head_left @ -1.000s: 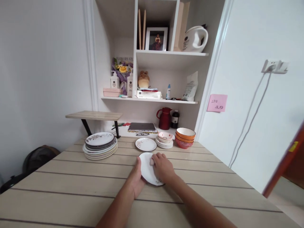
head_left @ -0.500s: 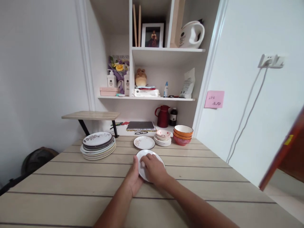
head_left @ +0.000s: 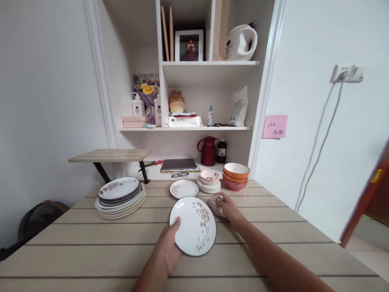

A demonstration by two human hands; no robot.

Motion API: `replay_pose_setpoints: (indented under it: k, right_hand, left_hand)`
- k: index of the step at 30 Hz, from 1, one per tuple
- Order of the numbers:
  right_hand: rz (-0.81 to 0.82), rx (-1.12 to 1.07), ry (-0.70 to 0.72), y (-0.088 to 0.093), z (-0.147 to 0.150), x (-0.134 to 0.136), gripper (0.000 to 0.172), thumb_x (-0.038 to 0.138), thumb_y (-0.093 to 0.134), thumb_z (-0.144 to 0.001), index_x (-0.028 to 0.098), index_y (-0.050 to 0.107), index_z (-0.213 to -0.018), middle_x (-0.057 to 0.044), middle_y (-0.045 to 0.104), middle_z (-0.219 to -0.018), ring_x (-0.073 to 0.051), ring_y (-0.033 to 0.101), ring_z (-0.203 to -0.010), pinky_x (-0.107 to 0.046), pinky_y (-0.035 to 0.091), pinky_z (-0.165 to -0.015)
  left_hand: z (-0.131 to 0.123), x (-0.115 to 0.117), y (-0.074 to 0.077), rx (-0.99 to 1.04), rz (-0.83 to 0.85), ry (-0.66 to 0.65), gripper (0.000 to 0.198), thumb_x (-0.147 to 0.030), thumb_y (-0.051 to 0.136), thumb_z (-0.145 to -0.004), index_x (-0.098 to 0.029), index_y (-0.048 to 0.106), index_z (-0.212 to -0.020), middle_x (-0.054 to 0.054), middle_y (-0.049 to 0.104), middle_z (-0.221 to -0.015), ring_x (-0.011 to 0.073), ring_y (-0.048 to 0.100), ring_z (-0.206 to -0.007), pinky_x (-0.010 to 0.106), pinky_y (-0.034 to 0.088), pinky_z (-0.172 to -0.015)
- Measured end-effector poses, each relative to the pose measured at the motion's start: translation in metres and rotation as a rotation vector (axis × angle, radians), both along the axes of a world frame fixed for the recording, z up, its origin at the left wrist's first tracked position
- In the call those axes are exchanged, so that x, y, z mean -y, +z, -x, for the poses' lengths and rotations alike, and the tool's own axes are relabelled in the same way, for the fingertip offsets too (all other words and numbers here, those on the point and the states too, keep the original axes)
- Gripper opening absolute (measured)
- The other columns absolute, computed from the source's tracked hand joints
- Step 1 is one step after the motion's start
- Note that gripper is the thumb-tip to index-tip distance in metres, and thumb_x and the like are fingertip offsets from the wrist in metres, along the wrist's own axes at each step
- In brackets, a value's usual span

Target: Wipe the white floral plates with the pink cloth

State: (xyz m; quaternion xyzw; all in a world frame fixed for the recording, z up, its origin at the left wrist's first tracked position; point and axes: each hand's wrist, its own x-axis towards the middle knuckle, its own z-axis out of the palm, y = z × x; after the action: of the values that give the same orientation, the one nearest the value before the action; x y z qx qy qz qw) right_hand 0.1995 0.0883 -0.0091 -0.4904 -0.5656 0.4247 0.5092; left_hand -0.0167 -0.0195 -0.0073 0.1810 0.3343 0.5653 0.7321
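Observation:
My left hand grips the near left rim of a white plate with a brown floral pattern, thumb on top, and tilts its face toward me above the wooden table. My right hand rests on the table just right of the plate, its fingers closed on a crumpled whitish cloth. Another small patterned plate lies flat just beyond.
A tall stack of large plates stands at the left. Behind are a stack of small dishes and stacked orange bowls. The shelf unit holds a red jug, a tablet and bottles. A small raised shelf stands at left.
My right hand, with the cloth, has left the plate's face and moved right onto the table. The left hand has drawn the plate nearer and tilted it, showing its pattern.

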Motion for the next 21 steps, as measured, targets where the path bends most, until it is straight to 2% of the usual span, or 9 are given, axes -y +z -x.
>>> replay_pose_setpoints:
  k: [3,5,8,11,16,21]
  right_hand:
    - [0.069,-0.18,-0.019,-0.001,-0.003,0.001,0.028,0.025,0.053,-0.069,0.02,0.057,-0.096,-0.002,0.067,-0.083,-0.019,0.059,-0.074,-0.03,0.043,-0.068]
    - [0.184,-0.437,0.105,0.002,0.002,0.008,0.032,0.024,0.058,-0.067,0.019,0.058,-0.098,-0.005,0.07,-0.087,-0.02,0.063,-0.073,-0.031,0.046,-0.066]
    - [0.328,-0.591,0.285,0.01,0.016,0.021,0.035,0.024,0.06,-0.067,0.018,0.06,-0.101,-0.006,0.072,-0.088,-0.019,0.065,-0.069,-0.028,0.046,-0.058]
    - [0.385,-0.733,0.407,0.017,0.031,0.032,0.035,0.023,0.063,-0.069,0.021,0.061,-0.103,-0.005,0.072,-0.097,-0.018,0.067,-0.079,-0.027,0.049,-0.068]
    - [0.448,-0.823,0.384,0.017,0.047,0.047,0.034,0.018,0.063,-0.067,0.023,0.058,-0.1,0.002,0.069,-0.083,-0.011,0.062,-0.064,-0.022,0.046,-0.058]
    - [0.537,-0.852,0.359,0.014,0.061,0.064,0.033,0.021,0.061,-0.072,0.026,0.056,-0.104,0.003,0.067,-0.078,-0.012,0.06,-0.062,-0.025,0.045,-0.057]
  left_hand:
    - [0.003,-0.003,-0.002,0.007,-0.005,0.002,0.065,-0.036,0.065,-0.082,-0.012,0.044,-0.139,0.02,0.061,-0.125,0.0331,0.057,-0.118,0.051,0.038,-0.106]
    - [0.006,-0.008,-0.005,0.012,-0.013,-0.006,0.066,-0.038,0.065,-0.082,-0.013,0.044,-0.14,0.019,0.06,-0.127,0.0334,0.055,-0.12,0.051,0.037,-0.107]
    - [0.008,-0.015,-0.012,0.036,-0.016,-0.036,0.065,-0.039,0.062,-0.084,-0.015,0.042,-0.142,0.018,0.059,-0.129,0.0334,0.053,-0.122,0.052,0.034,-0.109]
    - [0.006,-0.018,-0.017,0.061,-0.03,-0.053,0.066,-0.039,0.059,-0.086,-0.018,0.037,-0.145,0.016,0.058,-0.13,0.0323,0.051,-0.125,0.051,0.033,-0.11]
    - [0.006,-0.018,-0.015,0.026,-0.061,0.0,0.063,-0.038,0.057,-0.088,-0.025,0.036,-0.146,0.012,0.058,-0.131,0.0309,0.051,-0.125,0.049,0.035,-0.11]
    - [0.011,-0.023,-0.013,-0.013,0.008,0.083,0.061,-0.035,0.055,-0.089,-0.022,0.036,-0.145,0.012,0.063,-0.126,0.0292,0.055,-0.122,0.045,0.041,-0.107]
